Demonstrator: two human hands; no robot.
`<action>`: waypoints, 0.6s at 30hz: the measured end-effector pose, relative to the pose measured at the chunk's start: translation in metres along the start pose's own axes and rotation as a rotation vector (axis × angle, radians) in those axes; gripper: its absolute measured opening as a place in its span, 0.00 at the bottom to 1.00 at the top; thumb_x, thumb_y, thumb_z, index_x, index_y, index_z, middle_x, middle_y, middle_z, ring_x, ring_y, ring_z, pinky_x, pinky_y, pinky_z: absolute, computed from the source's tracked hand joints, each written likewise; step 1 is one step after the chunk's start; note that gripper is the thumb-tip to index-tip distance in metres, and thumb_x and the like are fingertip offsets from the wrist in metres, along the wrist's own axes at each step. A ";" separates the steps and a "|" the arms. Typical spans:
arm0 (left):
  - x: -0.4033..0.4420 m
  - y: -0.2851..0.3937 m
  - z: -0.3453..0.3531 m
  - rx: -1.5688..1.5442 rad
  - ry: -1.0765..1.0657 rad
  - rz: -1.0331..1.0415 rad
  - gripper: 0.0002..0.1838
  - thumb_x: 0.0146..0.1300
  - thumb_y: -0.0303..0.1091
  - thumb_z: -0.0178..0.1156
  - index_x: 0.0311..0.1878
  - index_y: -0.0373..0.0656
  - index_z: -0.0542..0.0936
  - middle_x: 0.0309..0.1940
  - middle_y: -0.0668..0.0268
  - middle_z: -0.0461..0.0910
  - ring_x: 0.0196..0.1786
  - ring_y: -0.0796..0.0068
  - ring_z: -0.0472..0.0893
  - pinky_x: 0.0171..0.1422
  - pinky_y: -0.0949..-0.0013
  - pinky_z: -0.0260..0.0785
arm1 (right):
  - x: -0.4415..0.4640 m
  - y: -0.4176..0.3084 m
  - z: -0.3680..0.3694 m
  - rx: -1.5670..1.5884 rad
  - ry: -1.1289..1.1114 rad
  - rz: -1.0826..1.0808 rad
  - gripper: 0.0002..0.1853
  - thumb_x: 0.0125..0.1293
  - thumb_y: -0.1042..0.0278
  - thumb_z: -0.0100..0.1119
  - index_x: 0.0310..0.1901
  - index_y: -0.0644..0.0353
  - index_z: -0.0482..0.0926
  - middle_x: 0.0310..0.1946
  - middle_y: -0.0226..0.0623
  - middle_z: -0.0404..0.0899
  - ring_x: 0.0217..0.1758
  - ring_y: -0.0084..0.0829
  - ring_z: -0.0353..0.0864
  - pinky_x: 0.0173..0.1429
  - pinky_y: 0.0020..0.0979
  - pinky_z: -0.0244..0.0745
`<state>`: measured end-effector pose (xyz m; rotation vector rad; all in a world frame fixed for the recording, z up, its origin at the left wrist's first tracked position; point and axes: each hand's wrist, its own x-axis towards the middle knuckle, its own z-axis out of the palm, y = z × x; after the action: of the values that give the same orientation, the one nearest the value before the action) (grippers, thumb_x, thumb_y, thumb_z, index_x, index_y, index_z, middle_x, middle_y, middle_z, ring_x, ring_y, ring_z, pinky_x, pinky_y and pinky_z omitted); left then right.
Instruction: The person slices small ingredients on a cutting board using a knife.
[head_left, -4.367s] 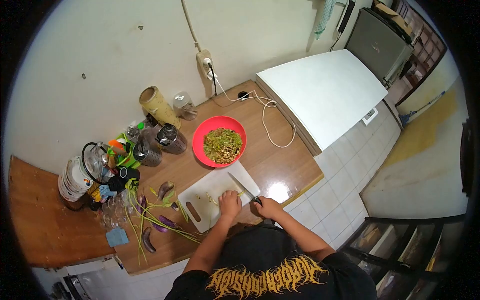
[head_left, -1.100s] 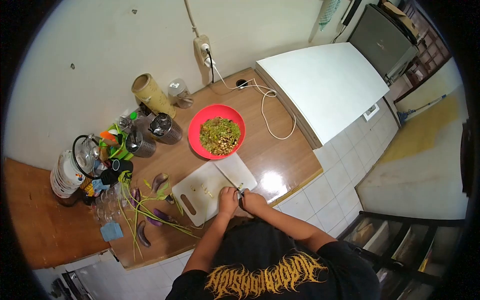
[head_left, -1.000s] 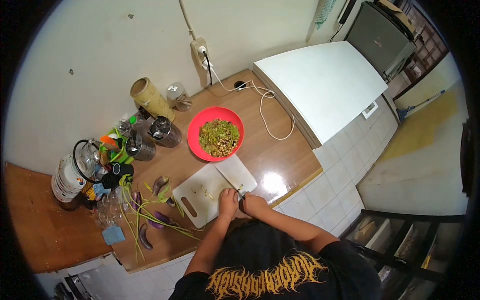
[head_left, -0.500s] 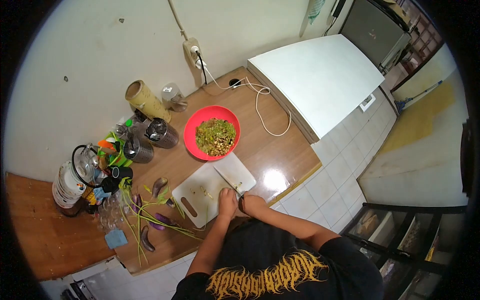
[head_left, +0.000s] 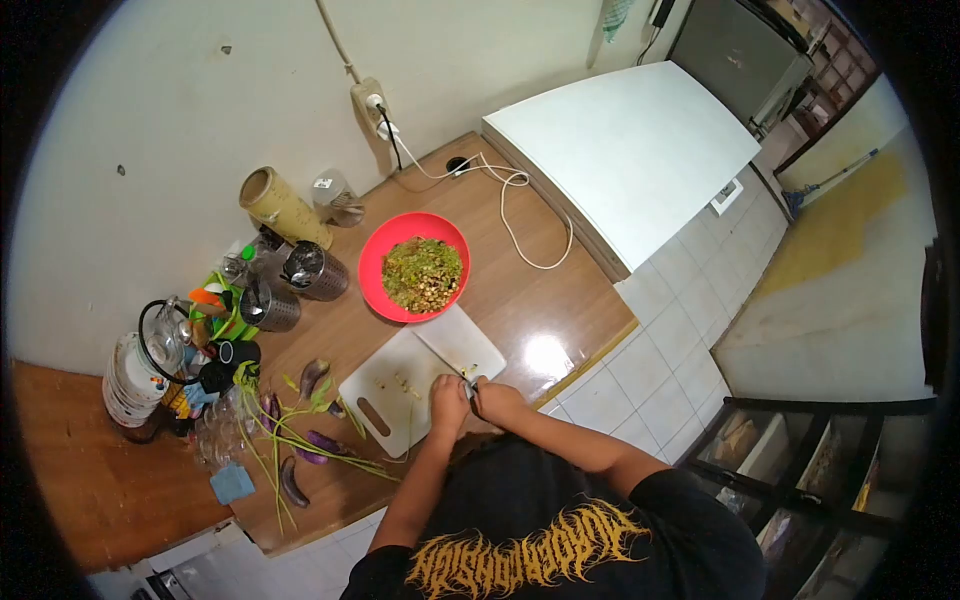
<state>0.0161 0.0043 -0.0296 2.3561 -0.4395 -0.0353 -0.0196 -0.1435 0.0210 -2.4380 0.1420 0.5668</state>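
Note:
My right hand (head_left: 500, 404) is wrapped round the handle of a kitchen knife (head_left: 440, 355), whose blade points away over the white cutting board (head_left: 388, 362). Close beside it, at the board's near edge, my left hand (head_left: 449, 404) is closed with its fingers bent; whatever it grips is hidden. Small pale cut pieces (head_left: 403, 383) lie scattered on the board. Just beyond the board stands a red bowl (head_left: 371, 268) filled with chopped green vegetables (head_left: 423, 272). Left of the board are long green beans (head_left: 330, 447) and several purple eggplants (head_left: 314, 376).
Metal utensil holders (head_left: 318, 272), a yellow roll (head_left: 284, 207) and a clear jar (head_left: 337, 197) stand along the wall. Stacked dishes (head_left: 130, 380) and a blue cloth (head_left: 232, 483) are at the left. A white cable (head_left: 511, 225) loops near a white-topped cabinet (head_left: 620, 160).
The view has shifted slightly, moving the scene a little left. My two hands stay together by the board, with the knife still in my right hand.

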 end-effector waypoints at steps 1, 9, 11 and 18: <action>0.000 0.001 0.000 -0.008 -0.011 -0.023 0.03 0.61 0.24 0.61 0.37 0.35 0.80 0.39 0.48 0.78 0.47 0.43 0.77 0.55 0.47 0.70 | 0.002 0.001 0.001 -0.007 -0.002 0.002 0.15 0.71 0.62 0.48 0.44 0.69 0.74 0.31 0.61 0.84 0.35 0.60 0.86 0.42 0.55 0.81; 0.001 0.004 -0.008 0.052 -0.049 -0.027 0.03 0.62 0.25 0.62 0.35 0.35 0.80 0.37 0.47 0.79 0.46 0.42 0.77 0.55 0.47 0.70 | -0.006 0.004 0.002 0.030 0.022 -0.034 0.17 0.72 0.58 0.51 0.44 0.68 0.74 0.31 0.59 0.84 0.35 0.59 0.86 0.41 0.56 0.81; 0.004 0.005 -0.011 0.046 -0.052 0.017 0.04 0.62 0.26 0.62 0.35 0.35 0.80 0.36 0.48 0.79 0.46 0.43 0.78 0.54 0.47 0.70 | -0.001 0.005 0.001 0.013 0.006 -0.023 0.17 0.72 0.58 0.52 0.44 0.67 0.74 0.31 0.59 0.84 0.35 0.59 0.86 0.42 0.56 0.80; 0.003 0.005 -0.006 -0.036 0.035 -0.087 0.07 0.64 0.29 0.65 0.33 0.36 0.81 0.36 0.48 0.80 0.38 0.43 0.79 0.46 0.47 0.72 | -0.020 0.013 -0.018 0.141 0.079 -0.019 0.19 0.74 0.53 0.52 0.49 0.65 0.75 0.33 0.61 0.84 0.38 0.61 0.85 0.45 0.57 0.79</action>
<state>0.0184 0.0035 -0.0214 2.3357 -0.3164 -0.0426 -0.0346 -0.1649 0.0354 -2.3227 0.1848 0.4375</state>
